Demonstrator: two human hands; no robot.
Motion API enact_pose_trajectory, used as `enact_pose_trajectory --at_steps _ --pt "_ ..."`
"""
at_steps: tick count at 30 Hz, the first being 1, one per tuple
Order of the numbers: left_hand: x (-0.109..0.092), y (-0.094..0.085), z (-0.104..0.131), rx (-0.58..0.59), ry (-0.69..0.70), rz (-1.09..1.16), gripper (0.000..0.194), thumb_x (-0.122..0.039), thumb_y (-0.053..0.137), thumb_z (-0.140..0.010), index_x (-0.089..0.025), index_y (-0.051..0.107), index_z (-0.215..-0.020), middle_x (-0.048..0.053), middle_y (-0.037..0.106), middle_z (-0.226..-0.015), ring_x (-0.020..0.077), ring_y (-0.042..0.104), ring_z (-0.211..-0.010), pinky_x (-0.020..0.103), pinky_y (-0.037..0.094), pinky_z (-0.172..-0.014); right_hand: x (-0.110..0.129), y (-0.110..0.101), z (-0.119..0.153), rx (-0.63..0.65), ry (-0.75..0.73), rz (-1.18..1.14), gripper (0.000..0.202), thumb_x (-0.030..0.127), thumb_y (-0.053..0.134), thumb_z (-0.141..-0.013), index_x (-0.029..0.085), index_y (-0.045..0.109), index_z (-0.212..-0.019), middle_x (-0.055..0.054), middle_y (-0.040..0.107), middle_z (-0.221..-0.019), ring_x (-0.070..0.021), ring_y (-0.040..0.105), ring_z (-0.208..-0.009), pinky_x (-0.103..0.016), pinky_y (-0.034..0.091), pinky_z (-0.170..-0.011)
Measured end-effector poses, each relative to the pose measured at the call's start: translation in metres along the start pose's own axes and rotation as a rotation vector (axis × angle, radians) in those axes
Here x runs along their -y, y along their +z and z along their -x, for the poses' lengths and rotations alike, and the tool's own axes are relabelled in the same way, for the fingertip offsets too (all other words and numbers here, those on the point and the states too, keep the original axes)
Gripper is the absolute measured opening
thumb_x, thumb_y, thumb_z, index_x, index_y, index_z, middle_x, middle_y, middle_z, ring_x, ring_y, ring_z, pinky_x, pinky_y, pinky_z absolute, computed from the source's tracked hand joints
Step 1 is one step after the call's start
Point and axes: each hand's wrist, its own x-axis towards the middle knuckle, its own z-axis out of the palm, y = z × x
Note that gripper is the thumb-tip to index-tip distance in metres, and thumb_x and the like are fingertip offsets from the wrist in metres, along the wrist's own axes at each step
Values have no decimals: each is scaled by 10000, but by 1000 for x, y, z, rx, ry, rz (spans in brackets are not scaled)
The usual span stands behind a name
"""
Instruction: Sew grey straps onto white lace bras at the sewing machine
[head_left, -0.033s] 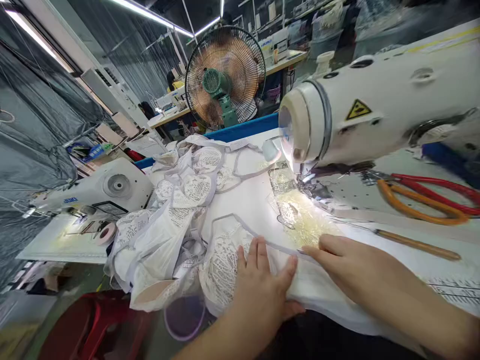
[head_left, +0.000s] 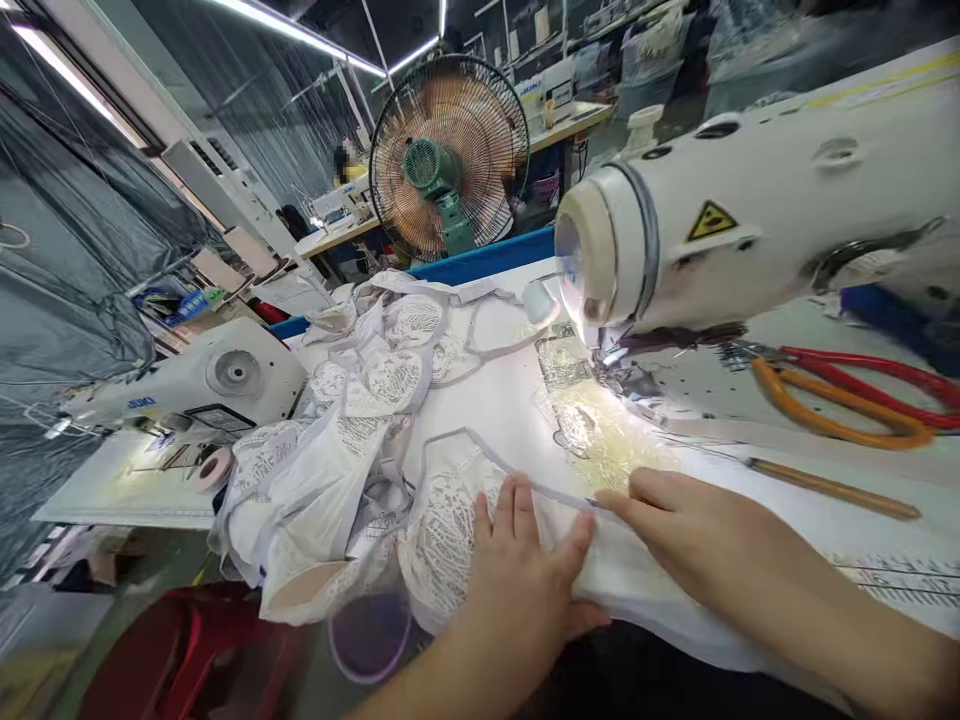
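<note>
A white lace bra [head_left: 448, 505] with grey edging lies in front of me at the table's near edge. My left hand [head_left: 517, 560] rests on its cup and side, fingers spread and thumb apart. My right hand [head_left: 675, 520] is closed at the bra's grey upper edge, forefinger extended along it and the other fingers curled; its grip on the fabric is partly hidden. Just beyond the fingertips, the sewing machine [head_left: 675, 240] lights its needle area and a yellowish taped patch [head_left: 600, 430] on the bed.
A pile of white lace bras [head_left: 322, 490] spreads to the left, over the table edge. On the right lie scissors [head_left: 840, 400] with orange and red handles and a wooden-handled tool [head_left: 832, 488]. A fan [head_left: 450, 155] stands behind; a red stool [head_left: 180, 650] is below left.
My right hand has shifted very slightly left along the bra's edge. My left hand stays in place on the cup.
</note>
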Motion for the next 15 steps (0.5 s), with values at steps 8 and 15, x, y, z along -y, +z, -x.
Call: enact_pose_trajectory --at_steps 8,15 --pt "-3 -2 -2 -4 -12 -41 926 -692 611 -609 -374 243 -1398 243 363 -1383 400 314 -1292 642 327 -939 8 8 -17 17 12 -9 218 149 412 -841 191 623 -808 -11 501 -654 -148 465 -562 -246 238 -484" --pt "-1 3 -1 -82 7 -35 857 -689 639 -580 -375 380 -1334 231 386 -1370 409 350 -1268 646 346 -914 -11 -4 13 -19 70 -80 264 35 449 -689 228 623 -736 -9 553 -653 -159 527 -532 -258 292 -452"
